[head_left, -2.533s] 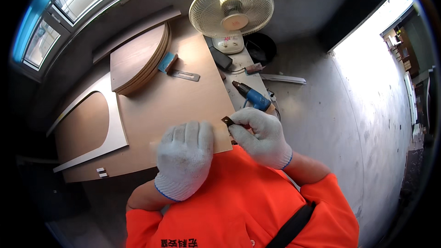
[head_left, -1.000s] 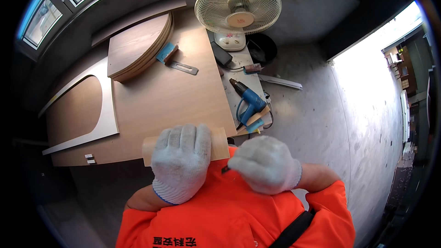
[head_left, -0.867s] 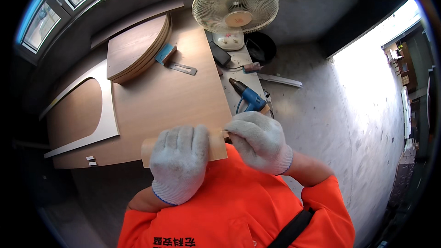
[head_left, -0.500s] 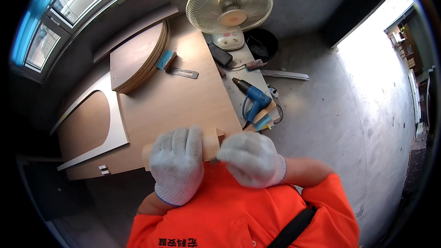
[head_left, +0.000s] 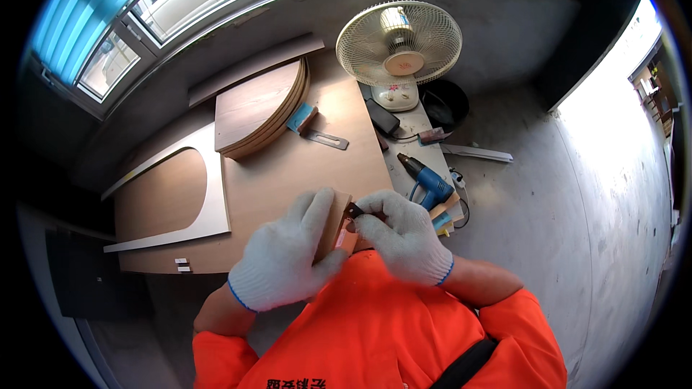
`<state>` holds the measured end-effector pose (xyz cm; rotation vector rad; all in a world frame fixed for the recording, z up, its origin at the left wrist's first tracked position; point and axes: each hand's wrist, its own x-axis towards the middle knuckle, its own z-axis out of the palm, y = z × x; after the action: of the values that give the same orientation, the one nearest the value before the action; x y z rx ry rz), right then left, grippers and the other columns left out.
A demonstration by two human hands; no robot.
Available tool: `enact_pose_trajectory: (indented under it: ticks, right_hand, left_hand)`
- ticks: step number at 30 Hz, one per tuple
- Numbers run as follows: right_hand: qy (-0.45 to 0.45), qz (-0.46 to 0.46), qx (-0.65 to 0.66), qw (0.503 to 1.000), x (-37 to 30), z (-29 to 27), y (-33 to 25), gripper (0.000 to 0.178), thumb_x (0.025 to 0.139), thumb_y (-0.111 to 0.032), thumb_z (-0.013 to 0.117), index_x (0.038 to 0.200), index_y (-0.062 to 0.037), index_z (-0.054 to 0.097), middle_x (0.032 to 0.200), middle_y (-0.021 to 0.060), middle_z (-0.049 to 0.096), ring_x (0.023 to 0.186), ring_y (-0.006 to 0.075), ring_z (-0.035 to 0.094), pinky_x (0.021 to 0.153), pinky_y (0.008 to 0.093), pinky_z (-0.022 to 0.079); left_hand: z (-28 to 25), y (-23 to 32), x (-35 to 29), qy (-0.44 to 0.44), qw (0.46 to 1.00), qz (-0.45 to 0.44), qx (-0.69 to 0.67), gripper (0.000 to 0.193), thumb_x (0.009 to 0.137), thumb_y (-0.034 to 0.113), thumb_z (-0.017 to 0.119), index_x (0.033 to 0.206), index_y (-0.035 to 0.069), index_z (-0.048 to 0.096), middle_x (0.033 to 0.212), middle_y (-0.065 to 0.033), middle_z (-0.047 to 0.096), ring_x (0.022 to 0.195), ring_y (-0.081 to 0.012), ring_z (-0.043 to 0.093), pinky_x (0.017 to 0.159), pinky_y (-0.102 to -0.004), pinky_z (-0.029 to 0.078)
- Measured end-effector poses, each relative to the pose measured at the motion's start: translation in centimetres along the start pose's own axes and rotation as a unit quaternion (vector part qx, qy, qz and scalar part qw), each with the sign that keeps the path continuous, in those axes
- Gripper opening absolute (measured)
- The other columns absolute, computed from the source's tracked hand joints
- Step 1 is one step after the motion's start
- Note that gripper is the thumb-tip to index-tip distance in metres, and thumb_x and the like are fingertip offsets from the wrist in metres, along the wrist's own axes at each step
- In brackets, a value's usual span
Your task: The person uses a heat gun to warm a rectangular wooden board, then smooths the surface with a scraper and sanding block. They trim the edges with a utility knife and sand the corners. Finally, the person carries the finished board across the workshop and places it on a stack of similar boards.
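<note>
My left hand (head_left: 283,259), in a white knit glove, grips a small light-brown wooden board (head_left: 334,222) tilted up close to my chest. Its thumb lies along the near side, and part of the board is hidden behind the hand. My right hand (head_left: 406,239), gloved the same way, pinches a small dark flat piece (head_left: 353,210) against the board's right edge. What exactly that piece is, I cannot make out. Both hands are over the near edge of a wood-topped table (head_left: 288,173).
Stacked curved panels (head_left: 256,112), a slotted metal plate (head_left: 328,139) with a blue-and-brown block (head_left: 301,119), and a white frame (head_left: 216,205) lie on the table. To the right, a narrow bench bears a blue heat gun (head_left: 430,184) and a fan (head_left: 398,43). A black bucket (head_left: 445,101) stands behind.
The board has turned from lying crosswise to standing tilted, its edge now facing my right hand. My right fingers have come to its upper right edge with the dark piece. The view has shifted.
</note>
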<state>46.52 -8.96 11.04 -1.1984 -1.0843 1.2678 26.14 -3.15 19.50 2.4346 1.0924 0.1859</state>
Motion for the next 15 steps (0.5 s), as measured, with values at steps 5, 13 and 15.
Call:
enact_pose_trajectory:
  ticks: [5,13,15]
  right_hand:
    - [-0.005,0.049,0.068,0.996,1.4,0.3,-0.5,0.021,0.107,-0.009,0.066,0.123,0.0058,0.069,0.105,0.0107,0.077,0.095,0.0144,0.073,0.087,0.0293,0.06]
    - [0.07,-0.117,-0.154,0.979,4.3,-0.7,-0.9,0.017,0.105,-0.008,0.07,0.119,0.0024,0.072,0.099,0.0117,0.076,0.09,0.0134,0.073,0.08,0.0303,0.059]
    - [0.085,-0.202,-0.256,0.942,5.0,-1.2,-1.8,0.016,0.1,-0.004,0.072,0.116,-0.0007,0.073,0.098,0.0165,0.075,0.088,0.0256,0.076,0.079,0.0375,0.059]
  left_hand:
    - [5.4,-7.2,3.3,0.082,0.941,-0.005,-0.329,0.053,0.095,0.029,0.075,0.134,-0.005,0.064,0.124,-0.0153,0.068,0.113,-0.0247,0.067,0.099,-0.0363,0.056]
    - [10.7,-9.1,7.5,0.137,0.737,-0.042,-0.66,0.026,0.11,0.022,0.058,0.09,0.006,0.064,0.082,0.0026,0.059,0.075,-0.0064,0.053,0.067,-0.0275,0.045]
    - [10.8,-8.4,8.1,0.153,0.736,-0.043,-0.658,0.029,0.111,0.02,0.057,0.086,0.007,0.061,0.08,0.0038,0.057,0.073,-0.0055,0.051,0.065,-0.0273,0.042]
